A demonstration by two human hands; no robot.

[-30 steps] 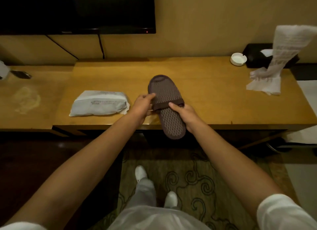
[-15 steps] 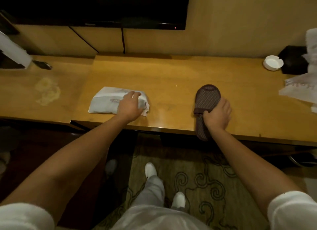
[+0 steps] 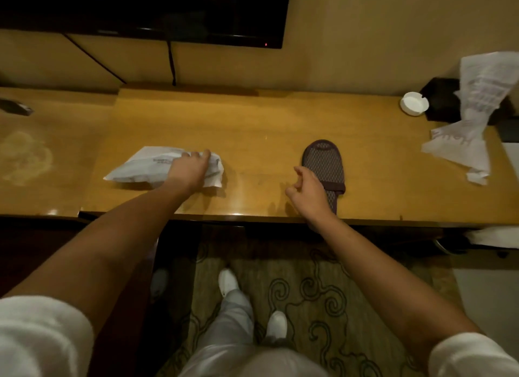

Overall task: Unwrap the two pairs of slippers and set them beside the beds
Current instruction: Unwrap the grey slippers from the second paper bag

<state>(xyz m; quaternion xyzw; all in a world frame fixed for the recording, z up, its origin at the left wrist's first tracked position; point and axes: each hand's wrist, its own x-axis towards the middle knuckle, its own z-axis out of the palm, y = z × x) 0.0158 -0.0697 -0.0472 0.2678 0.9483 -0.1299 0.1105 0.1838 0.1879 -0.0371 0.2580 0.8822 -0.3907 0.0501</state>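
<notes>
A brown unwrapped slipper pair lies sole up on the wooden desk, its heel end over the front edge. My right hand hovers just left of it, fingers loosely apart, holding nothing. A white wrapped slipper package lies to the left on the desk. My left hand grips the package's right end, crumpling the wrapper.
An empty torn white wrapper lies at the desk's right end beside a white ashtray and a black box. A dark TV hangs on the wall. A patterned rug lies below, with my white shoes on it.
My right hand has let go of the brown slippers and drawn left of them. My left hand has closed tighter on the wrapped package's right end.
</notes>
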